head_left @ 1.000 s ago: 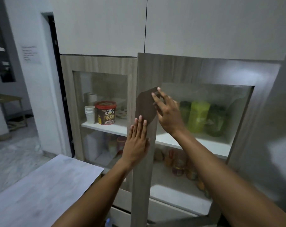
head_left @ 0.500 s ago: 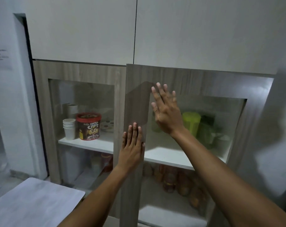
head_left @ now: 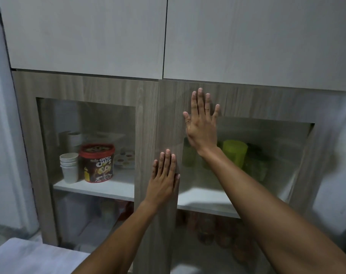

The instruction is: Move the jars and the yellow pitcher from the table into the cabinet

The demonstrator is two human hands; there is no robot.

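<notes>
The left hand [head_left: 164, 179] and the right hand [head_left: 201, 123] lie flat, fingers spread, holding nothing, against the frame of the cabinet's right glass door [head_left: 168, 115], which looks nearly flush. The yellow pitcher [head_left: 234, 153] and green-lidded jars [head_left: 255, 165] show blurred behind the glass, on the upper shelf [head_left: 205, 200]. This looks like the closing step: a last even push to seat the door.

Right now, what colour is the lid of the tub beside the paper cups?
Red; the tub lid shows best in the head view, behind the left glass door.
</notes>
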